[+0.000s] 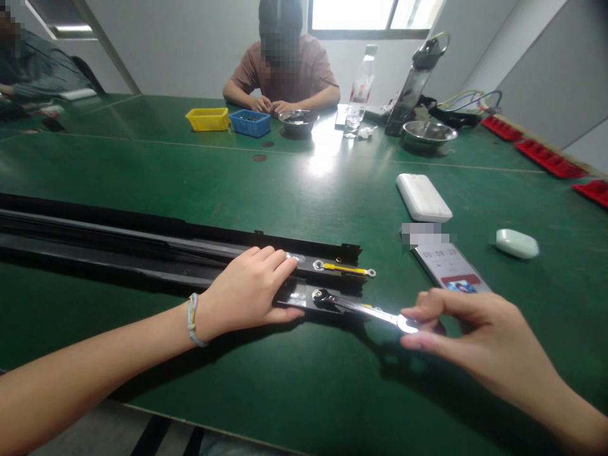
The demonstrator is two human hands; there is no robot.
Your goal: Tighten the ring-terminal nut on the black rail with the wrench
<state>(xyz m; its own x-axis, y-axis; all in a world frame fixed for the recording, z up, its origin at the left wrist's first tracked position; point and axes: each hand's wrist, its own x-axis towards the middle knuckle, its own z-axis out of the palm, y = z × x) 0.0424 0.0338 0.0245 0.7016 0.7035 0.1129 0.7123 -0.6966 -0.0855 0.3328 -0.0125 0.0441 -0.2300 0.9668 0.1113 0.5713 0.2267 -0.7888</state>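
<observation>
My left hand (244, 288) lies over the right end of a long black metal rail (118, 269), fingers across its top and thumb along the near edge. Between thumb and fingers, my right hand (484, 335) pinches the open jaw end of a silver combination wrench (365, 308). The wrench's dark ring end sits by a nut or bolt near the rail's end; the exact fit is too small to tell. A short yellow wire with ring terminals (349, 270) is fixed at one end to a second strip behind, its other end sticking out.
Right of the rail lie a phone (451, 263), a white power bank (424, 197) and a pale case (517, 244). Farther back stand yellow (208, 120) and blue bins (250, 124), metal bowls (429, 136) and bottles (360, 92). A person (285, 69) sits opposite; another sits far left.
</observation>
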